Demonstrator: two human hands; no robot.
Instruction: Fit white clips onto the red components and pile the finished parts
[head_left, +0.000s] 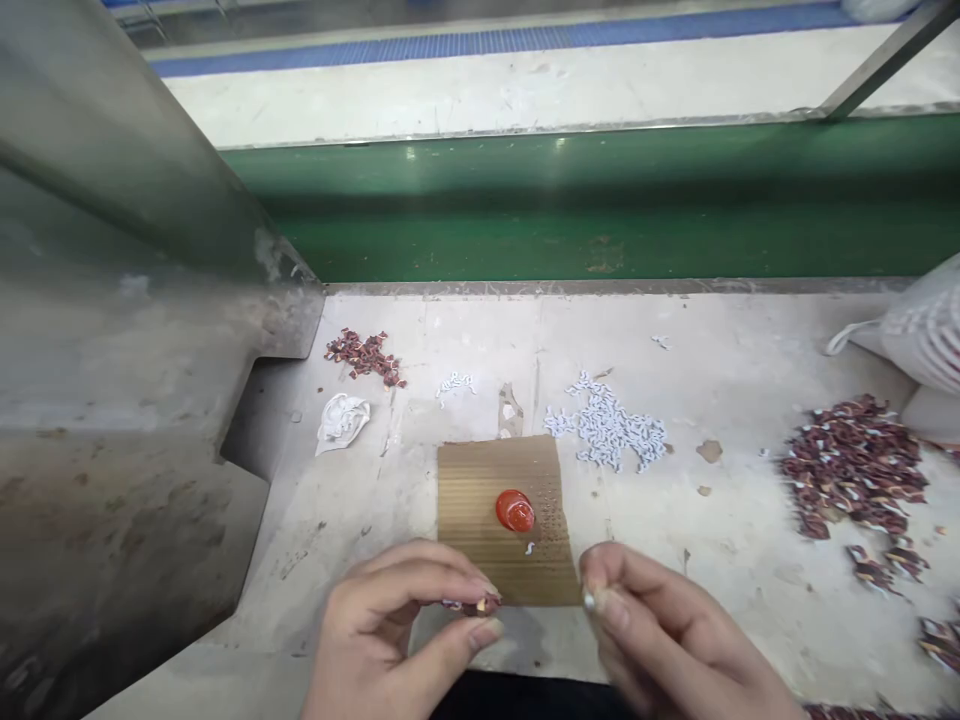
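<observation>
Between thumb and fingers of my left hand is a small dark-red and tan piece, low in front of me. My right hand pinches a tiny white piece, its exact shape hard to make out. The two hands are apart. Just beyond them lies a square of brown cardboard. On it sits a glossy red blob, with one small white curved piece beside it. A heap of similar white curved pieces is spread past the cardboard's far right corner.
Dark-red pieces lie in a large heap at right and a smaller one at far left, near a crumpled white wad. A metal housing stands left, a white sack right. A green strip runs behind.
</observation>
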